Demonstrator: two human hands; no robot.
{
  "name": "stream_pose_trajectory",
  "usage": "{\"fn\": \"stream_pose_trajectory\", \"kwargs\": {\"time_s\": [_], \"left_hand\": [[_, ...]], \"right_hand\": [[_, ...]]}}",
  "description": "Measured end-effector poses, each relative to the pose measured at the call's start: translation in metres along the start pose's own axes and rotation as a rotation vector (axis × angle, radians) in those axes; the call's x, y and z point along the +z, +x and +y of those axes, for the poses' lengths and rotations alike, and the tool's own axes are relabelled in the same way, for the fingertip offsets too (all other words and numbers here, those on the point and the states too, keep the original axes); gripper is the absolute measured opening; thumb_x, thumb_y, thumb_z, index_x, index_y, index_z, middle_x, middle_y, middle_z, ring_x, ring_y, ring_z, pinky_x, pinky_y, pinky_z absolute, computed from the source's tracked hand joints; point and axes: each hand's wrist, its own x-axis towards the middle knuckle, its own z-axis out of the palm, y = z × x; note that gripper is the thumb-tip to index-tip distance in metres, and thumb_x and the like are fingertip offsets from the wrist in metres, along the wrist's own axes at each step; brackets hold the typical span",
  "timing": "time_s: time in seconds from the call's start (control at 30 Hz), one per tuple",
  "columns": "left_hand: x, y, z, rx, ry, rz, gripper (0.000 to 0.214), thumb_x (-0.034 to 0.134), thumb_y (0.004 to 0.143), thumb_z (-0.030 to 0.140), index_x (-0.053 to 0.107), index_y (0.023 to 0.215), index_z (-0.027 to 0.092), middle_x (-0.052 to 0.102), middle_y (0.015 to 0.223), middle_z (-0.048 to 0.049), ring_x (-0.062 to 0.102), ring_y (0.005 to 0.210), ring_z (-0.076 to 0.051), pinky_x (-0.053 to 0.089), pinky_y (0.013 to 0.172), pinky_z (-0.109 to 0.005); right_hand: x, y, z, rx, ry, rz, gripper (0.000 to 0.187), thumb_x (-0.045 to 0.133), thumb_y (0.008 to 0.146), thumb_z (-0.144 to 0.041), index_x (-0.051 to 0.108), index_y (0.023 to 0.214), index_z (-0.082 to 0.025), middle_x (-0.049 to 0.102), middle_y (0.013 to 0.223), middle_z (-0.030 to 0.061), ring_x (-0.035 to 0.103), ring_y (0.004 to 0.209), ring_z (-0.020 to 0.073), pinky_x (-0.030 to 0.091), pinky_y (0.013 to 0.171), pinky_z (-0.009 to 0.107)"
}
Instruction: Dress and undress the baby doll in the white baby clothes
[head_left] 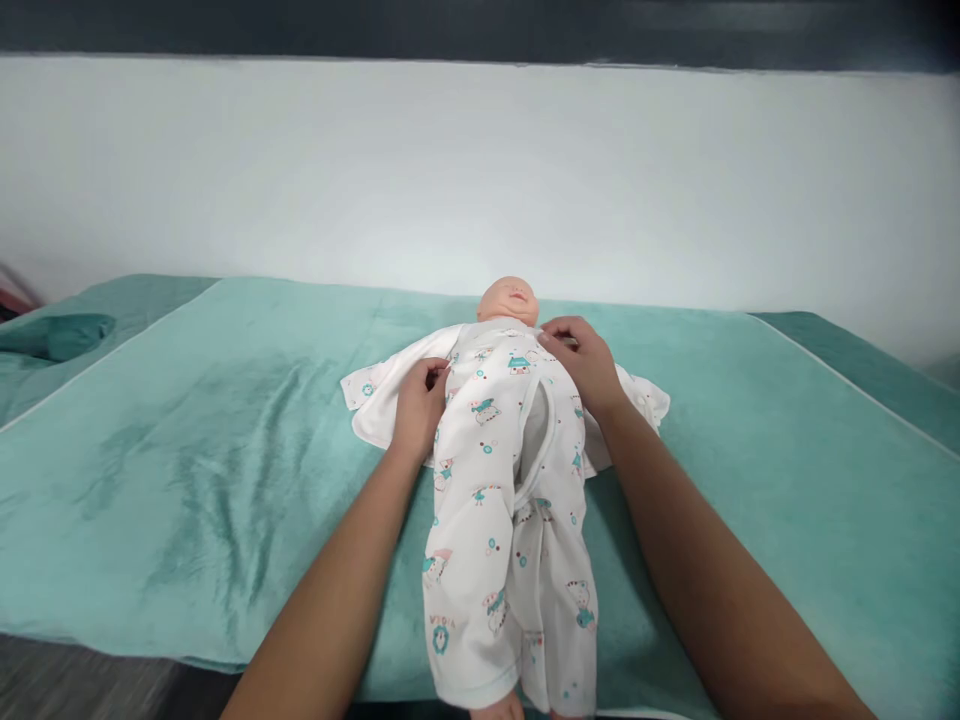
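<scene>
Teal towel, white wall behind; doll in printed romper, face up, centre frame; my left hand pinches the romper's side, right hand its collar; hazard, I judge: front flap gapes, so uneven pulling could bunch cloth or drag the doll askew.

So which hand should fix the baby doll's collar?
Probably the right hand: its fingertips lie on the romper at the baby doll's neck. The left hand pinches cloth lower, at the side.
</scene>
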Motion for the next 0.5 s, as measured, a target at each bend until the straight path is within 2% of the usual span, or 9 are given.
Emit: {"fn": "stream_pose_trajectory", "kwargs": {"time_s": [0.07, 0.1, 0.17, 0.33, 0.5], "left_hand": [[-0.002, -0.002, 0.002, 0.020, -0.031, -0.021, 0.013, 0.057, 0.083, 0.024, 0.068, 0.088, 0.020, 0.070, 0.099, -0.0049, 0.060, 0.097, -0.023, 0.045, 0.089, -0.032], [-0.003, -0.003, 0.003, 0.016, -0.038, -0.025, 0.015, 0.056, 0.082, 0.024, 0.069, 0.087, 0.019, 0.072, 0.100, -0.0056, 0.061, 0.100, -0.025, 0.045, 0.090, -0.033], [-0.007, -0.006, 0.006, -0.021, -0.044, -0.078, 0.016, 0.057, 0.079, 0.025, 0.072, 0.084, 0.019, 0.074, 0.097, -0.0062, 0.062, 0.099, -0.027, 0.047, 0.090, -0.036], [-0.020, -0.012, 0.012, -0.181, -0.171, -0.388, 0.025, 0.069, 0.066, 0.019, 0.075, 0.090, 0.017, 0.076, 0.089, -0.0065, 0.066, 0.091, -0.029, 0.052, 0.085, -0.041], [-0.027, -0.018, 0.018, -0.289, -0.337, -0.501, 0.041, 0.078, 0.059, 0.015, 0.074, 0.100, 0.015, 0.077, 0.092, -0.0107, 0.068, 0.097, -0.032, 0.056, 0.084, -0.043]], "right_hand": [[-0.009, -0.012, 0.003, 0.076, -0.070, 0.079, 0.016, 0.068, 0.078, -0.038, 0.065, 0.083, -0.023, 0.066, 0.083, 0.0007, 0.056, 0.075, 0.0176, 0.043, 0.074, 0.033], [-0.014, -0.019, 0.006, 0.118, -0.107, 0.074, 0.014, 0.068, 0.077, -0.037, 0.066, 0.082, -0.023, 0.065, 0.078, 0.0000, 0.055, 0.073, 0.0177, 0.043, 0.072, 0.033], [-0.022, -0.031, 0.012, 0.197, -0.141, -0.006, 0.012, 0.067, 0.077, -0.034, 0.067, 0.080, -0.023, 0.066, 0.074, -0.0004, 0.056, 0.072, 0.0179, 0.042, 0.069, 0.032], [-0.032, -0.045, 0.023, 0.360, 0.058, -0.201, 0.016, 0.069, 0.075, -0.036, 0.070, 0.083, -0.023, 0.070, 0.076, -0.0006, 0.058, 0.069, 0.0179, 0.043, 0.062, 0.030], [-0.036, -0.043, 0.025, 0.384, 0.247, -0.333, 0.023, 0.075, 0.071, -0.040, 0.073, 0.087, -0.024, 0.068, 0.068, -0.0016, 0.060, 0.067, 0.0193, 0.049, 0.062, 0.032]]}}
